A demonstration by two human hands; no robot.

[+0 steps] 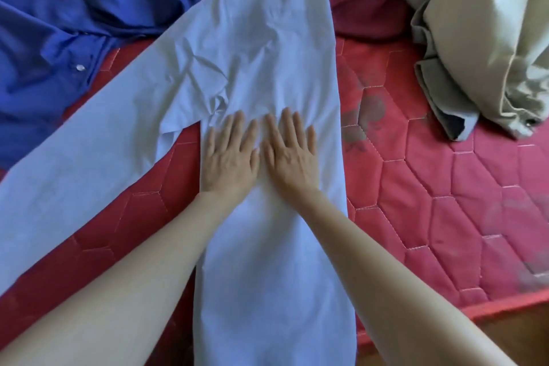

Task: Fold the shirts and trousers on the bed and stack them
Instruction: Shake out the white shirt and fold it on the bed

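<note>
A pale blue shirt point(252, 74) lies spread down the middle of the bed, running from twelve o'clock to six o'clock, with one long sleeve point(74, 163) stretched out toward eight o'clock. Both hands lie flat on the shirt's body at the centre, side by side and touching at the thumbs. The left hand point(228, 160) has its fingers straight and slightly spread, palm down on the cloth; the right hand point(289, 154) lies the same way, just beside it. Neither hand grips anything; both press on the fabric with straight fingers. A crumpled dark blue shirt point(68, 18) sits at ten o'clock, its edge under the pale shirt's shoulder. Beige trousers point(481, 38) lie bunched at two o'clock, well apart from the hands. The red quilted mattress point(430, 187) shows bare at four o'clock.
</note>
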